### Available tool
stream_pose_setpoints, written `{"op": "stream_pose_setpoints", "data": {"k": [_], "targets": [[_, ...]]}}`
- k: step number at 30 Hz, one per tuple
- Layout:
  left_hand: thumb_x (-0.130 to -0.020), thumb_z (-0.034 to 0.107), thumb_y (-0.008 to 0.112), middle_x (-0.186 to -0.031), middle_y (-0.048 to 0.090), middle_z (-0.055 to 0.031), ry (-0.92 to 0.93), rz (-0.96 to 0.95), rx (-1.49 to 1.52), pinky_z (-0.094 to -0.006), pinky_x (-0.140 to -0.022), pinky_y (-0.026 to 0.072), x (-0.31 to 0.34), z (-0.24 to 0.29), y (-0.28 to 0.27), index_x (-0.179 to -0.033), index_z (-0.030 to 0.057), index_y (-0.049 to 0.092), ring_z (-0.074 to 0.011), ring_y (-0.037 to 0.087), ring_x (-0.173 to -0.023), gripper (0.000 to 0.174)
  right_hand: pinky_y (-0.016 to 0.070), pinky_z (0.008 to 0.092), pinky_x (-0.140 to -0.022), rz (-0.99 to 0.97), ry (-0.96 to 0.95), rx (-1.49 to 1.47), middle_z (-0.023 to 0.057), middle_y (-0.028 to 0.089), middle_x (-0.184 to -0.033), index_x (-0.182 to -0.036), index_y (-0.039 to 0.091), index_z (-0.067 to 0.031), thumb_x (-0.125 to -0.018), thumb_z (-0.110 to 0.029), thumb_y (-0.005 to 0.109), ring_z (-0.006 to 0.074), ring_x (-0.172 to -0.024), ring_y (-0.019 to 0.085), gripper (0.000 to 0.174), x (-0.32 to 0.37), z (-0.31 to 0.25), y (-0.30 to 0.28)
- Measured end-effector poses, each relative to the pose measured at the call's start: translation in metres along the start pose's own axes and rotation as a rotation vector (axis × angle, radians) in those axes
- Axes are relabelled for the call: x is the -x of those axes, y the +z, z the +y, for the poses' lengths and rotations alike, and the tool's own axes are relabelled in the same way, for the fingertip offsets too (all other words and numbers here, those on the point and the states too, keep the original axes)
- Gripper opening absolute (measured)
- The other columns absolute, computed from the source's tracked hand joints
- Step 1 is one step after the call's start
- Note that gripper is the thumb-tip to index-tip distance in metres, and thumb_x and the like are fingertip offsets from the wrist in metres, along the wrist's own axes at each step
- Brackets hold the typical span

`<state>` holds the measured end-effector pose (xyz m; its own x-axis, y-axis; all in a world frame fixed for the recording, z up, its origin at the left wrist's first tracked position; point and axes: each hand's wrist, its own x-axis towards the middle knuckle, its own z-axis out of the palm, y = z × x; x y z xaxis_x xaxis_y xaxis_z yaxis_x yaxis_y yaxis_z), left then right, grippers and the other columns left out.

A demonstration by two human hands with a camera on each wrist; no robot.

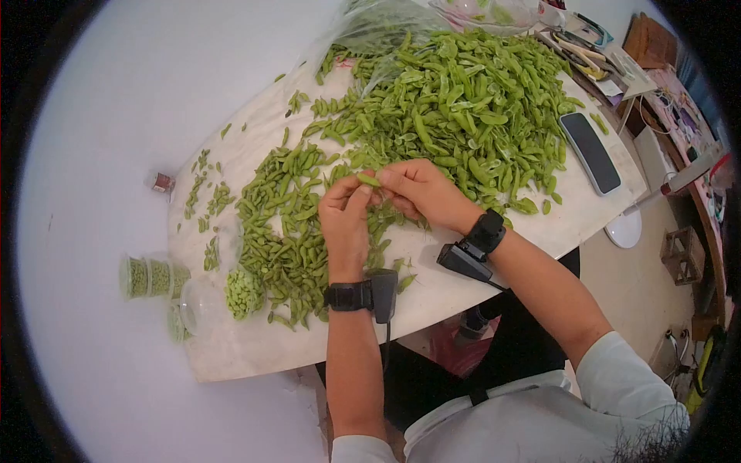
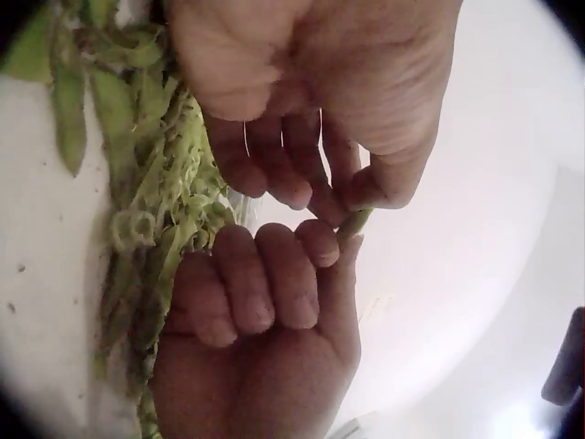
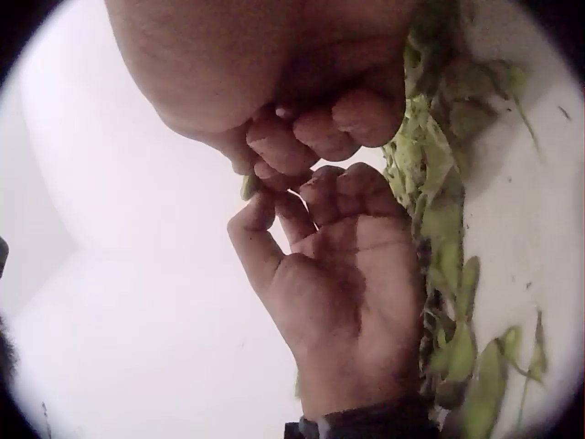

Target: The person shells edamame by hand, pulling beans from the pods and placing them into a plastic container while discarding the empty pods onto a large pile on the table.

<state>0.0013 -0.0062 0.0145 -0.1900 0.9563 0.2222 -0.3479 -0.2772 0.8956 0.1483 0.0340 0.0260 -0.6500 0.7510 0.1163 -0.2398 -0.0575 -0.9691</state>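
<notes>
Pinching a green pod (image 1: 368,180) between them, left hand (image 1: 345,220) and right hand (image 1: 428,193), fingers curled.

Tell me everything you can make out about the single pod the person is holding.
The pod is small, slender and green, with a smooth-looking skin. In the head view it slants slightly down toward the right, raised above the table. The left hand and right hand meet at it, pinching it between thumbs and fingers. Fingertips cover part of it, and the wrist views show only a short green piece, so I cannot tell whether it is split or still has beans inside.
</notes>
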Motion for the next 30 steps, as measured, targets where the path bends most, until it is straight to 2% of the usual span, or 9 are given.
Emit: {"op": "stream_pose_setpoints", "data": {"k": [2, 8, 10, 13, 17, 20, 23, 26, 30], "targets": [[-0.084, 0.0, 0.056, -0.079, 0.06, -0.0041, -0.01, -0.019, 0.006, -0.0224, -0.065, 0.0436, -0.001, 0.0, 0.001, -0.093, -0.0052, 0.061, -0.0098, 0.053, -0.069, 0.011, 0.0272, 0.0199, -0.043, 0.009, 0.019, -0.085, -0.0057, 0.042, -0.054, -0.069, 0.054, -0.0073, -0.096, -0.036, 0.045, 0.0034, -0.046, 0.035, 0.04, -0.001, 0.001, -0.002], [-0.084, 0.002, 0.058, -0.077, 0.059, -0.0039, -0.004, -0.041, 0.025, -0.0227, -0.065, 0.043, -0.001, -0.003, -0.005, -0.088, -0.0039, 0.061, -0.0098, 0.053, -0.068, 0.008, 0.0269, 0.0198, -0.042, 0.04, 0.028, -0.059, -0.006, 0.042, -0.053, -0.07, 0.056, -0.0071, -0.096, -0.036, 0.046, 0.0035, -0.045, 0.035, 0.04, -0.003, 0.006, -0.002], [-0.084, 0.001, 0.058, -0.077, 0.059, -0.0042, -0.007, -0.029, 0.04, -0.0229, -0.064, 0.0427, -0.001, -0.003, -0.006, -0.086, -0.0037, 0.06, -0.01, 0.053, -0.068, 0.006, 0.0277, 0.0202, -0.043, 0.032, 0.021, -0.032, -0.0058, 0.043, -0.054, -0.071, 0.057, -0.006, -0.095, -0.034, 0.047, 0.0034, -0.047, 0.035, 0.038, -0.001, 0.003, -0.001], [-0.084, 0.003, 0.055, -0.081, 0.058, -0.0077, -0.009, -0.061, -0.001, -0.0272, -0.069, 0.0442, -0.001, -0.004, -0.011, -0.086, -0.0035, 0.057, -0.0151, 0.054, -0.072, 0.007, 0.0289, 0.0208, -0.045, 0.055, 0.003, 0.047, -0.0056, 0.045, -0.056, -0.072, 0.058, -0.0046, -0.095, -0.032, 0.049, 0.0033, -0.049, 0.036, 0.036, -0.002, 0.002, 0.001], [-0.083, 0.002, 0.054, -0.082, 0.058, -0.0075, -0.005, -0.031, -0.022, -0.0272, -0.07, 0.0447, -0.001, -0.006, -0.011, -0.087, -0.0039, 0.057, -0.015, 0.054, -0.072, 0.008, 0.0306, 0.021, -0.047, 0.076, -0.026, 0.158, -0.0055, 0.046, -0.058, -0.074, 0.059, -0.0034, -0.094, -0.03, 0.049, 0.0035, -0.053, 0.037, 0.035, -0.001, 0.0, 0.002], [-0.084, 0.001, 0.052, -0.083, 0.059, -0.0075, 0.002, -0.005, -0.029, -0.0273, -0.07, 0.045, 0.001, -0.004, -0.005, -0.089, -0.0042, 0.057, -0.0149, 0.054, -0.072, 0.009, 0.0314, 0.0208, -0.048, 0.04, 0.008, 0.155, -0.0055, 0.047, -0.06, -0.074, 0.059, -0.0035, -0.094, -0.03, 0.049, 0.0038, -0.053, 0.037, 0.034, -0.002, 0.003, -0.001], [-0.085, 0.001, 0.052, -0.085, 0.06, -0.0078, -0.02, -0.024, 0.016, -0.0273, -0.069, 0.0454, -0.001, -0.001, 0.0, -0.091, -0.0042, 0.058, -0.0145, 0.054, -0.072, 0.01, 0.0316, 0.0204, -0.048, 0.033, 0.017, -0.023, -0.0053, 0.048, -0.062, -0.076, 0.058, -0.0039, -0.095, -0.03, 0.048, 0.0039, -0.053, 0.038, 0.034, -0.002, 0.006, -0.002], [-0.087, 0.003, 0.052, -0.085, 0.06, -0.0078, -0.051, -0.045, 0.023, -0.0269, -0.068, 0.0462, -0.001, -0.002, 0.001, -0.093, -0.0037, 0.058, -0.0142, 0.055, -0.072, 0.01, 0.031, 0.0198, -0.047, 0.104, 0.002, -0.125, -0.0053, 0.048, -0.064, -0.076, 0.056, -0.0047, -0.096, -0.031, 0.046, 0.0038, -0.053, 0.038, 0.034, 0.003, -0.01, 0.008], [-0.089, 0.005, 0.054, -0.083, 0.06, -0.0065, -0.026, -0.014, -0.07, -0.0263, -0.066, 0.0472, -0.003, -0.004, -0.002, -0.093, -0.0028, 0.058, -0.0141, 0.056, -0.072, 0.01, 0.0307, 0.0191, -0.046, 0.024, 0.012, -0.012, -0.0053, 0.048, -0.063, -0.076, 0.056, -0.0051, -0.096, -0.033, 0.045, 0.0033, -0.052, 0.038, 0.036, 0.0, 0.0, -0.001]]}}
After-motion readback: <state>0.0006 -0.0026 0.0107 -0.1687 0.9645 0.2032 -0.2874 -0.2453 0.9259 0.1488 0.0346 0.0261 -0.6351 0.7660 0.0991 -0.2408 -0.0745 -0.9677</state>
